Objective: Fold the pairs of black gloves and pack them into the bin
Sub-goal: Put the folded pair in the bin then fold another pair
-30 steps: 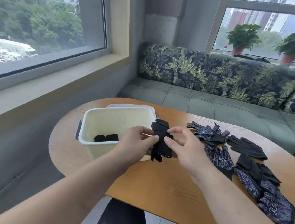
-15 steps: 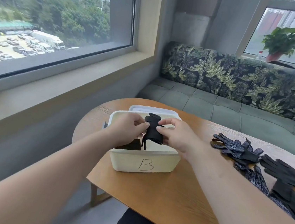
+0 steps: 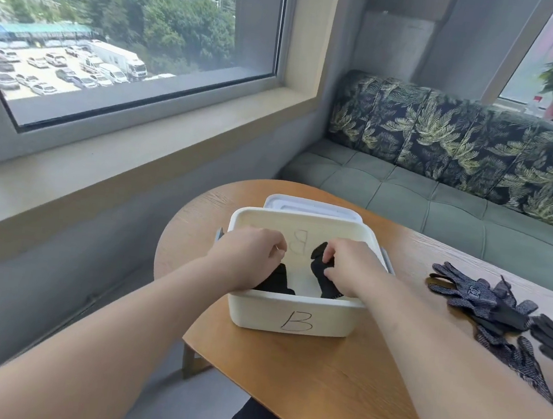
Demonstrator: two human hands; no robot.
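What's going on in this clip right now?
A person is packing gloves. Their right hand grips a folded pair of black fabric gloves down inside the white plastic bin marked B, which sits on the round wooden table. The left hand is in the bin too, above another folded black pair lying there; whether it grips that one is unclear. More unfolded dark gloves wait on the table to the right.

One view only, head-worn, wide-angle. Faces forward and down across the desk (image 3: 300,377), close above the bin (image 3: 256,314), window (image 3: 132,38) beyond.
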